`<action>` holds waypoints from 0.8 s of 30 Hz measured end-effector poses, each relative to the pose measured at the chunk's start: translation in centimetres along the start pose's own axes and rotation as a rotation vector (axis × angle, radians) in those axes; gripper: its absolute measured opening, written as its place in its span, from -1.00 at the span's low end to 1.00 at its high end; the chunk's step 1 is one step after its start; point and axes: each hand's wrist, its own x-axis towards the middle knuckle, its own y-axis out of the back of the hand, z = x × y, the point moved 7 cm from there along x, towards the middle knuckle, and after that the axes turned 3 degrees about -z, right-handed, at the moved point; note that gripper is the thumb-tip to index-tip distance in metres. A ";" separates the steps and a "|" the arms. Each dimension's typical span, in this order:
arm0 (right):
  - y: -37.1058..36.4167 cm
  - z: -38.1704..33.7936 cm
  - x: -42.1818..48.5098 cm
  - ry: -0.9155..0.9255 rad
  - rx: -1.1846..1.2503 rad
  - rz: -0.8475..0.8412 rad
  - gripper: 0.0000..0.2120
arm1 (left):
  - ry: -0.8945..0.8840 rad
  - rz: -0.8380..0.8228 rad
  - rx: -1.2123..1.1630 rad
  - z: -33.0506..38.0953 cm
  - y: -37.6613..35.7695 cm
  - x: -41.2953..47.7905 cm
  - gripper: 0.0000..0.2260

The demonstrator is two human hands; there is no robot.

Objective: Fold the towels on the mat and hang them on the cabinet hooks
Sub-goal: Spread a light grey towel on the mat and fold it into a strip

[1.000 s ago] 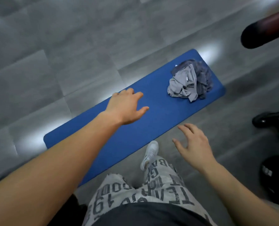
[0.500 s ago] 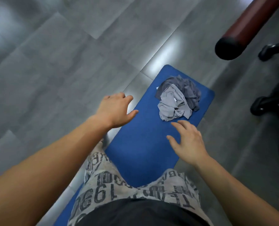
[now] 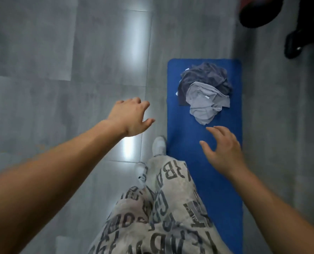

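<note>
Blue mat [image 3: 182,142] holds crumpled grey towels [image 3: 205,92] at one o'clock; left hand [image 3: 130,118] and right hand [image 3: 224,153] hover spread, holding nothing.

Bare blue mat [image 3: 181,129] is lying open between the right hand [image 3: 224,151] and the towel pile [image 3: 205,92]. Grey floor [image 3: 79,70] left of the mat is lying open under the left hand [image 3: 130,118]. Far right is looking crowded: a dark rounded thing [image 3: 258,11] (bar end maybe, too blurry) and black caster legs [image 3: 299,43] are standing off the mat's far corner. A white shoe [image 3: 159,145] is sitting against its left edge.
</note>
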 end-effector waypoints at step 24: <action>-26.0 22.8 33.7 -0.674 0.670 0.192 -0.23 | -0.641 -0.202 0.239 15.5 -18.7 53.1 -0.33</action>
